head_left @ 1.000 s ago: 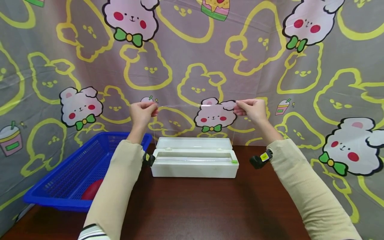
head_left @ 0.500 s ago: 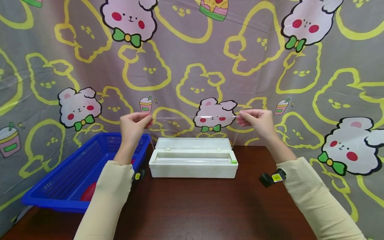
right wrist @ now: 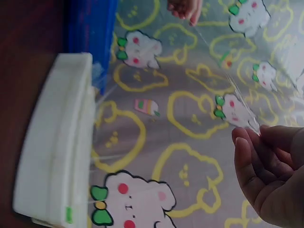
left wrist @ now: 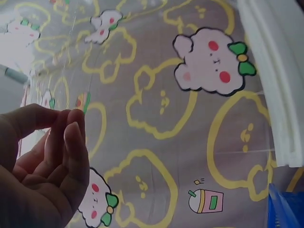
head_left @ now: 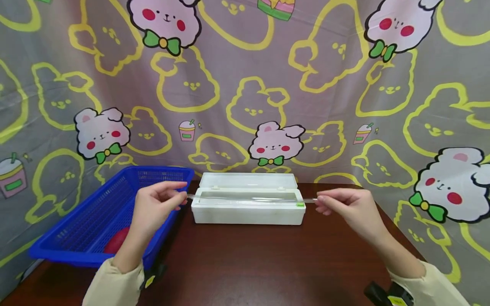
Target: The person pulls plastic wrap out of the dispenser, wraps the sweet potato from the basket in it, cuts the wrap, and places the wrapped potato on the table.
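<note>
A sheet of clear cling film (head_left: 260, 199) stretches between my two hands, above the front of a white dispenser box (head_left: 249, 216) whose lid stands raised. My left hand (head_left: 155, 208) pinches the film's left end, just left of the box. At the other end my right hand (head_left: 352, 208) pinches a corner between thumb and fingers. The right wrist view shows the film's edge (right wrist: 242, 97) running taut from the right hand (right wrist: 275, 166) toward the left one. Thumb and fingers meet at the tips of my left hand (left wrist: 47, 161) in the left wrist view. A green slider (head_left: 300, 204) sits at the box's right front.
A blue plastic basket (head_left: 72, 258) stands left of the box, behind my left forearm, with a red round thing (head_left: 116, 241) inside. Box and basket rest on a dark brown table (head_left: 260, 263). A patterned cloth (head_left: 237, 55) hangs behind them.
Both hands have come down and toward me, moving slightly apart, with the cling film between them. The film's held edge has dropped from above the raised lid to the box's front.
</note>
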A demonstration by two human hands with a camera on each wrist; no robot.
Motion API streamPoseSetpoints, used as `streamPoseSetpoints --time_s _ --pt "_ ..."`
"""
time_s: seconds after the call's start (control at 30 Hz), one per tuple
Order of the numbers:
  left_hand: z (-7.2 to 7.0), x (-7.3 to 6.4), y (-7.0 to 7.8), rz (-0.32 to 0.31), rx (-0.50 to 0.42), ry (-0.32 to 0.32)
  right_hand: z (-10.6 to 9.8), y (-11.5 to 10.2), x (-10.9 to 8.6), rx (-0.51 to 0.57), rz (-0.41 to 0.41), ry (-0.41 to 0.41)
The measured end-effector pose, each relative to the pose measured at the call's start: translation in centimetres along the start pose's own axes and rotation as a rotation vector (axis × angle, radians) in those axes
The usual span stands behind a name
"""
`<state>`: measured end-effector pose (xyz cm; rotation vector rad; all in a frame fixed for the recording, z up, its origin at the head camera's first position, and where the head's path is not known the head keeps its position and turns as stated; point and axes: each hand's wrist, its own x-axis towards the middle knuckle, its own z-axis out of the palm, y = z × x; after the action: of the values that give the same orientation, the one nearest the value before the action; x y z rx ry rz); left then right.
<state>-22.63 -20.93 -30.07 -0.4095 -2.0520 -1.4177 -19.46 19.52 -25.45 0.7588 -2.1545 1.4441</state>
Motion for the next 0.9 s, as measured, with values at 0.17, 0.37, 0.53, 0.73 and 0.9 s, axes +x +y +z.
streamPoseSetpoints --time_s 0.17,0.37,0.53,0.73,0.9 --pt "-0.5 -2.9 1.3 0.024 0.086 -0.075 0.0 0.4 -2.9 0.041 -0.08 -0.074" --pt "-0.5 -6.2 6.0 0.017 0.14 -0.163 0.2 1.5 -5.7 0.122 -0.042 -0.266" --pt "-0.8 -8.8 3.9 0.022 0.142 -0.34 0.4 2.6 -7.6 0.247 0.219 -0.519" --pt "-0.1 -10.4 1.5 -0.114 0.12 -0.587 1.2 4.6 -8.9 0.422 0.423 -0.695" --pt "0.5 -11.4 0.2 -0.222 0.121 -0.697 1.7 6.3 -9.5 0.445 0.553 -0.735"
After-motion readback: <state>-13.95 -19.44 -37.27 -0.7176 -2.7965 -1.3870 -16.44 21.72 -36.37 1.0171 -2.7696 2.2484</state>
